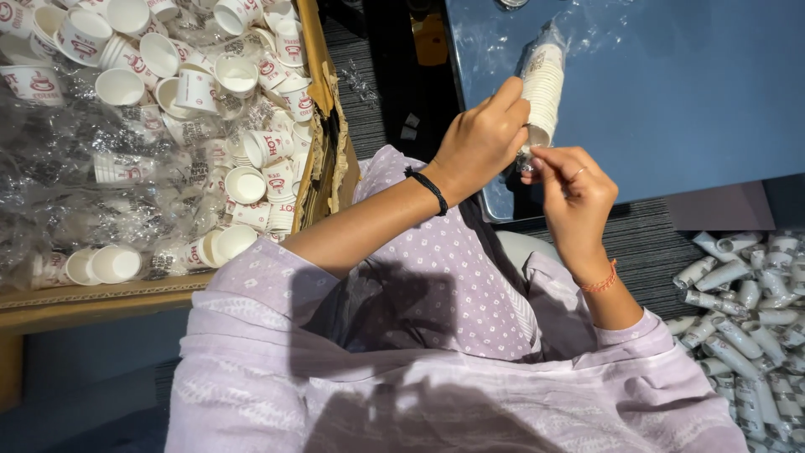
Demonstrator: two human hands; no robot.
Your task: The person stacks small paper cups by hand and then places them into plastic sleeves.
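The left hand (482, 138) is gripping a stack of cups (543, 84) (wrapped in clear plastic) over the blue table (671, 92); the right hand (574, 189) is pinching the wrap's end.

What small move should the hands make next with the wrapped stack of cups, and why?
Probably the right hand should twist the loose wrap end tighter while the left hand holds the cup stack firm. The right fingertips pinch plastic just below the stack's lower end, the left hand grips the stack beside it, and the wrap there looks bunched, not sealed.
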